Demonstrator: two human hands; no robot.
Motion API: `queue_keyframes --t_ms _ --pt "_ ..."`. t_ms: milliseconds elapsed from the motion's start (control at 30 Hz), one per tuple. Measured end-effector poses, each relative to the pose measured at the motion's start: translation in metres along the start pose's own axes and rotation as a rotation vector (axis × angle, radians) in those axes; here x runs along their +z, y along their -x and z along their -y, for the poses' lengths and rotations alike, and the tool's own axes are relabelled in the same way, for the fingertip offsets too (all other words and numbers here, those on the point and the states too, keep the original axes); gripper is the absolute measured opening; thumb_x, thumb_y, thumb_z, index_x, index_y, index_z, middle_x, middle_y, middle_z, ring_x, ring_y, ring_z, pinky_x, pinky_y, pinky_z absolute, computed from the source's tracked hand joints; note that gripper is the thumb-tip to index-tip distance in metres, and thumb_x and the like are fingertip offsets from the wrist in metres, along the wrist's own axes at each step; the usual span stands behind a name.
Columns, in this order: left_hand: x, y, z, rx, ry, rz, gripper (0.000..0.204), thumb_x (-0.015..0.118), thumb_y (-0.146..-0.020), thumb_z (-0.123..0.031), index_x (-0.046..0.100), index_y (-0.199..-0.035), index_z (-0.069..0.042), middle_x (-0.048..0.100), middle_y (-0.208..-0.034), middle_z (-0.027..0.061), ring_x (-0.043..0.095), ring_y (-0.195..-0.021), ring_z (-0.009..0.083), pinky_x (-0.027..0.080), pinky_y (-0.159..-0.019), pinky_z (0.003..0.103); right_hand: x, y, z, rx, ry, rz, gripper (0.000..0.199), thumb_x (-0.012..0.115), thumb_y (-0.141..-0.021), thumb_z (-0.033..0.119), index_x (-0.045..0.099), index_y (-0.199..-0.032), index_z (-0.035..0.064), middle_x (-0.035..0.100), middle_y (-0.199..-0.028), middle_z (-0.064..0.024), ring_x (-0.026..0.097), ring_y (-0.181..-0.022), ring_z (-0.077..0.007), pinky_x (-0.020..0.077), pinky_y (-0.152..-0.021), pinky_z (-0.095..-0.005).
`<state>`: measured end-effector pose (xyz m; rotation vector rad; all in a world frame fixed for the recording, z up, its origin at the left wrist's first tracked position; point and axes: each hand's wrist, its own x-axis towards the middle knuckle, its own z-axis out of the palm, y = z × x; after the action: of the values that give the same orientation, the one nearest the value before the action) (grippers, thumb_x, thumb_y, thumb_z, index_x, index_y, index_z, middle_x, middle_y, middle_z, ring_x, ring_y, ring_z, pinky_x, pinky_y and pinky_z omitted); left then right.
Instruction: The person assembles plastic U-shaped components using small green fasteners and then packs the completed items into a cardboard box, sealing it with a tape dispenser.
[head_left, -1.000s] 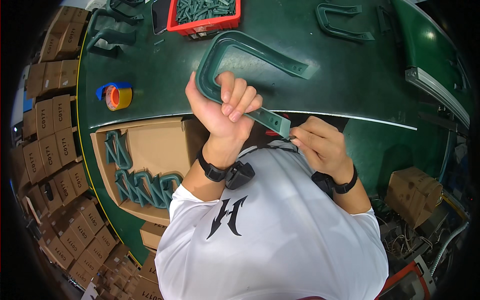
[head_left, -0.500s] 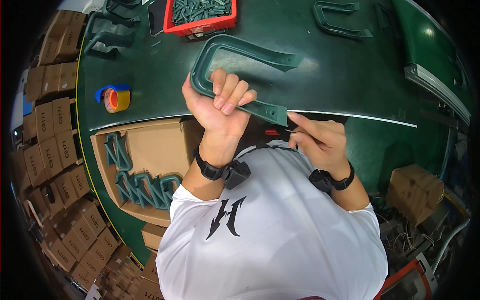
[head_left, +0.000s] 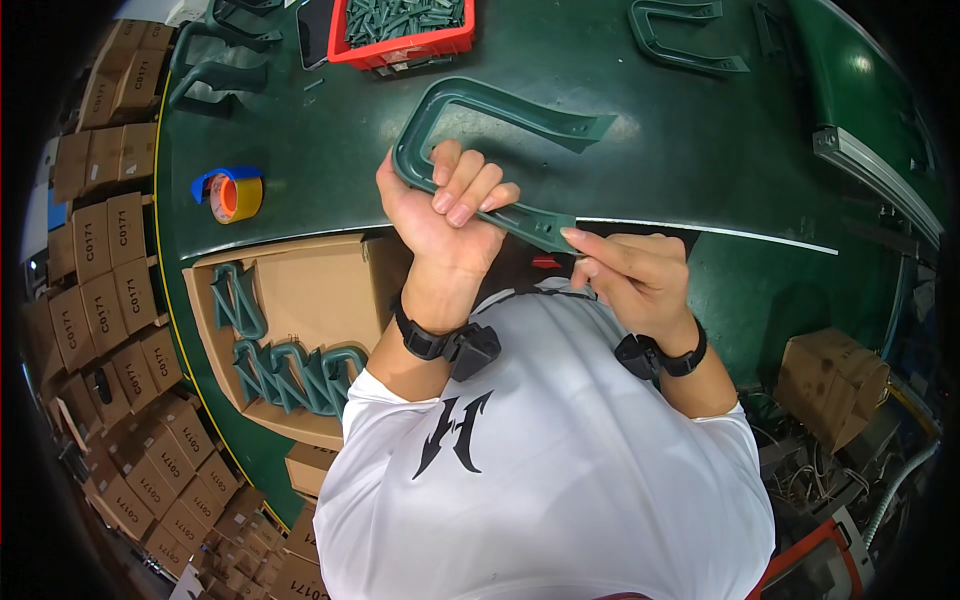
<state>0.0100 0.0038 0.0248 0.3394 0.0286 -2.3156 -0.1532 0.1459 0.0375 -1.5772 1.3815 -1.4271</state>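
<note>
A large green U-shaped plastic part (head_left: 500,112) is held above the dark green table (head_left: 700,160). My left hand (head_left: 440,215) is wrapped around its curved end and lower arm. My right hand (head_left: 630,275) pinches the tip of that lower arm, close to my chest. A small red object (head_left: 545,262) shows just under the part beside my right hand; what it is cannot be told. Both wrists wear black bands.
A red bin (head_left: 405,35) of small green pieces sits at the table's far edge. Another U-shaped part (head_left: 680,35) lies far right. An orange tape roll (head_left: 232,195) rests left. An open carton (head_left: 290,330) with green parts stands at my left; stacked boxes (head_left: 100,260) line the floor.
The U-shaped part has shifted slightly left and toward me. My right hand has slid up onto the tip of its lower arm.
</note>
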Motion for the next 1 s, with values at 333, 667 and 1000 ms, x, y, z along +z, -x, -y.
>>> queue_keyframes --t_ms 333,667,1000 --pt "0.003 0.003 0.002 0.106 -0.108 0.006 0.050 0.037 -0.095 -0.053 0.039 -0.062 -0.015 0.032 -0.047 -0.0059 0.030 -0.042 0.0088 0.031 -0.056 0.027 0.000 0.005 0.005 0.272 -0.200 -0.133 0.024 0.066 -0.090 -0.002 0.070 -0.113 -0.0035 0.065 -0.065 -0.0013 0.060 -0.056 -0.0052 0.0461 -0.052 -0.0204" --pt "0.016 0.010 0.010 0.442 -0.492 0.125 0.061 0.037 -0.094 -0.063 0.037 -0.058 -0.014 0.033 -0.043 -0.0043 0.026 -0.039 0.0087 0.024 -0.052 0.026 0.000 0.005 -0.007 0.255 0.010 -0.128 0.009 0.069 -0.092 0.005 0.067 -0.087 -0.0033 0.060 -0.058 -0.0018 0.052 -0.050 -0.0033 0.0380 -0.048 -0.0200" --pt "0.015 0.012 0.002 0.347 -0.401 0.173 0.061 0.038 -0.095 -0.063 0.037 -0.058 -0.015 0.033 -0.043 -0.0055 0.027 -0.038 0.0079 0.024 -0.052 0.026 -0.009 -0.004 -0.019 0.209 0.017 -0.216 0.038 0.060 -0.096 0.002 0.060 -0.134 -0.0008 0.057 -0.080 -0.0028 0.044 -0.061 -0.0078 0.0392 -0.058 -0.0208"
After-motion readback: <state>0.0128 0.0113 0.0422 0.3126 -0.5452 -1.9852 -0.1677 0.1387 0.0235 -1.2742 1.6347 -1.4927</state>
